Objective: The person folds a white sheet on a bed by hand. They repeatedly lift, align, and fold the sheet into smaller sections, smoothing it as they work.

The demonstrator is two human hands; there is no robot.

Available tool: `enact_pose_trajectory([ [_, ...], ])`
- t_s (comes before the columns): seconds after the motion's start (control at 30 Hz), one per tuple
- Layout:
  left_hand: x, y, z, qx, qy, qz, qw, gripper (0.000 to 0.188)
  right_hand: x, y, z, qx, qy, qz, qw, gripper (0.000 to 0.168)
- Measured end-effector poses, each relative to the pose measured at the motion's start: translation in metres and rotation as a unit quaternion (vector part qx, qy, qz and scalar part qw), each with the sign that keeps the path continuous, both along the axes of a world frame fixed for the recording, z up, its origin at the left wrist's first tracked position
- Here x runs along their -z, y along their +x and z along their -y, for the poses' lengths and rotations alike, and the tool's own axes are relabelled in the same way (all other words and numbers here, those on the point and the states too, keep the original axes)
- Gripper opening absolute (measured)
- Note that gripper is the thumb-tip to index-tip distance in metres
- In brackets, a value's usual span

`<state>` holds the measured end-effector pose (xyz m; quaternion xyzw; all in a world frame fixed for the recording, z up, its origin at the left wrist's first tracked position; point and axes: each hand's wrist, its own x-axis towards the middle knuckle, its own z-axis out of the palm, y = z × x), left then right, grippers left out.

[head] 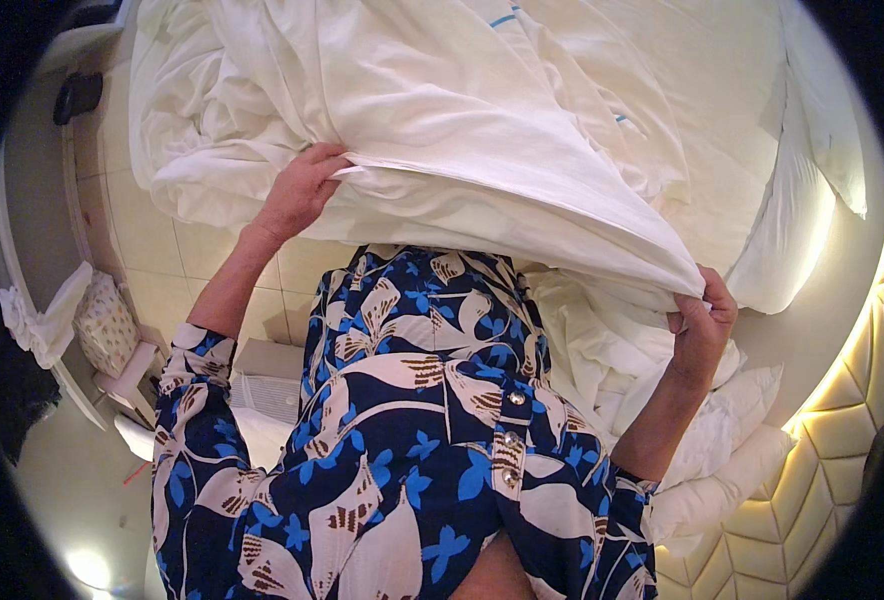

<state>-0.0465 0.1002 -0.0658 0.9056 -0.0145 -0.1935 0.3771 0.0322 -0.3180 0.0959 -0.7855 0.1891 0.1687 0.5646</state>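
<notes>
A white duvet cover or similar bed cloth lies bunched over the bed, its near edge pulled up toward me. My left hand grips this edge at the left, thumb and fingers pinching the cloth. At the right, my right hand pinches a corner of the same cloth. Between both hands the hemmed edge runs taut and slants down to the right. Small blue stripes mark the white fabric farther up. Some of the fingertips are hidden in the folds.
White pillows and crumpled bedding lie at the lower right, by a lit quilted wall panel. More pillows rest at the bed's right end. A patterned box or bag stands at the left, past the tiled floor.
</notes>
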Motion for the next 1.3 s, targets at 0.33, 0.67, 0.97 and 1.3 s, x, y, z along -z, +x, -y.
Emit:
enact_pose_trajectory([
  [0.33, -0.041, 0.017, -0.046, -0.202, -0.180, -0.110, 0.956, 0.033, 0.024, 0.007, 0.027, -0.012, -0.029, -0.016, 0.999, 0.014],
  [0.67, -0.073, 0.024, -0.054, -0.159, -0.209, -0.065, 0.963, 0.030, 0.037, 0.007, 0.033, -0.027, -0.048, -0.025, 0.998, 0.015],
  [0.97, -0.076, 0.018, -0.035, -0.088, -0.087, 0.001, 0.992, 0.013, 0.045, 0.003, 0.039, -0.016, -0.045, -0.011, 0.999, 0.016],
  [1.3, -0.065, 0.015, -0.035, -0.199, -0.127, 0.116, 0.965, 0.018, 0.043, 0.001, 0.036, -0.016, -0.046, -0.010, 0.999, 0.015],
])
